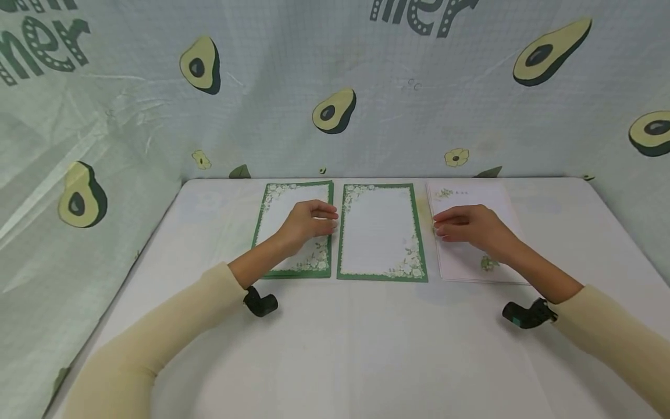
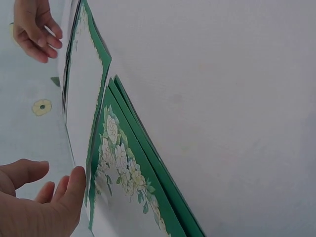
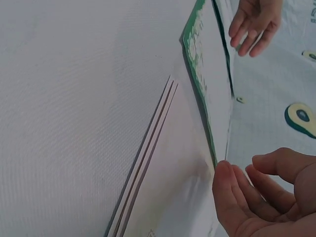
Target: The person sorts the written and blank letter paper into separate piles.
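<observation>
Three sets of floral paper lie side by side. On the left is a small stack of green-bordered sheets; its layered edges show in the left wrist view. A similar green-bordered sheet with white flowers in its corners lies in the middle. To the right is a stack of pale pinkish sheets with small green sprigs. My left hand hovers over the left stack's right edge, fingers loosely bent and holding nothing. My right hand is over the pale stack's left edge, thumb and fingers apart with nothing between them.
All the paper lies on a white-covered table, toward its far edge. Behind and at the sides hangs a pale curtain printed with avocados. Black wrist cameras are strapped at both sleeve cuffs.
</observation>
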### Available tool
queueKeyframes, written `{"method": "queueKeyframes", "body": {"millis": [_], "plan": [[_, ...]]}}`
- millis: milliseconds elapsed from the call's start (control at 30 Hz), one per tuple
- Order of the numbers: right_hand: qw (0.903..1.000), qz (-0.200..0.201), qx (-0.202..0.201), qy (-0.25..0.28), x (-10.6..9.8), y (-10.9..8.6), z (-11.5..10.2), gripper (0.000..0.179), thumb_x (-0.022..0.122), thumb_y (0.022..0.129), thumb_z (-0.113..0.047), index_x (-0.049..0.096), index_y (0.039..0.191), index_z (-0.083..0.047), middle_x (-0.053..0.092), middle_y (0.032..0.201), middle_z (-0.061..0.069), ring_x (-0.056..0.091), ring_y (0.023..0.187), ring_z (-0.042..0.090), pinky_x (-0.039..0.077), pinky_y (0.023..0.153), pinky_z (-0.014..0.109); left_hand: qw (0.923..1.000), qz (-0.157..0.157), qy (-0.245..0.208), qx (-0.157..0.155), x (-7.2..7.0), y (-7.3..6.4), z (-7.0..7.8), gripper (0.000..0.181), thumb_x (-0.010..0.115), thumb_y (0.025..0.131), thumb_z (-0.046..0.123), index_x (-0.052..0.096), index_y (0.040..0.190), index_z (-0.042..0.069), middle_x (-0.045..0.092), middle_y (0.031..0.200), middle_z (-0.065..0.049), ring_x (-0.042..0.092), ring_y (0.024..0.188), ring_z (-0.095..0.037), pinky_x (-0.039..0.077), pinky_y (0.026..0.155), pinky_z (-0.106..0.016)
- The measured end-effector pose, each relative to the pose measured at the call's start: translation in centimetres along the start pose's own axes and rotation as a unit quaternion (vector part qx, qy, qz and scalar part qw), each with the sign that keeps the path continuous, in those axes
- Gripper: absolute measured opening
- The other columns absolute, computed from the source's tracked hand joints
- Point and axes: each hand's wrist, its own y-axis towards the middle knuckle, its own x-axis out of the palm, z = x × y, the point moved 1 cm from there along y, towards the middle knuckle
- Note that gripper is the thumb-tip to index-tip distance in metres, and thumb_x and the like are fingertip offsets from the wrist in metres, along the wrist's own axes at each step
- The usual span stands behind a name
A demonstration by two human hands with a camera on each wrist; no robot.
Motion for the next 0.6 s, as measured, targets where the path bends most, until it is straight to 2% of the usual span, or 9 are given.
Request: {"method": "queueKeyframes", "body": {"millis": [200,300,433,600], "plan": [[0.9977,-0.030,0.015,0.059,0.8,0.8,-0.6,0.043,0.065,0.102,-0.019,0.057,0.137,0.004,0.067,0.127,0.022,0.072,0.106,0.024,0.060,0.090,0.026,0.9998,-0.011,0.008,-0.017,0.2,0.4,0.2,0.043,0.061,0.099,-0.005,0.049,0.140,-0.011,0.054,0.139,-0.028,0.058,0.126,-0.038,0.057,0.100,-0.037],[0.9971,-0.034,0.021,0.064,1.2,1.2,-0.8,0.044,0.063,0.102,-0.017,0.054,0.139,0.007,0.066,0.128,0.025,0.072,0.106,0.025,0.060,0.092,0.030,0.9994,-0.012,0.001,-0.032,0.5,0.6,0.3,0.044,0.060,0.100,-0.005,0.048,0.142,-0.011,0.052,0.142,-0.028,0.056,0.129,-0.038,0.055,0.103,-0.038],[0.9973,-0.030,0.032,0.058,1.4,1.8,-1.0,0.046,0.061,0.103,-0.016,0.051,0.140,0.009,0.065,0.128,0.027,0.073,0.103,0.024,0.061,0.091,0.031,0.9981,-0.009,-0.030,-0.054,0.9,0.9,0.4,0.045,0.056,0.101,-0.008,0.044,0.144,-0.013,0.049,0.144,-0.029,0.053,0.132,-0.040,0.053,0.106,-0.039],[0.9936,-0.040,0.045,0.096,1.7,2.5,-1.1,0.046,0.057,0.104,-0.010,0.046,0.141,0.016,0.060,0.129,0.033,0.074,0.096,0.019,0.062,0.088,0.033,0.9949,0.001,-0.067,-0.076,1.3,1.3,0.5,0.046,0.054,0.101,-0.010,0.042,0.145,-0.013,0.047,0.145,-0.030,0.053,0.132,-0.042,0.052,0.107,-0.041]]}}
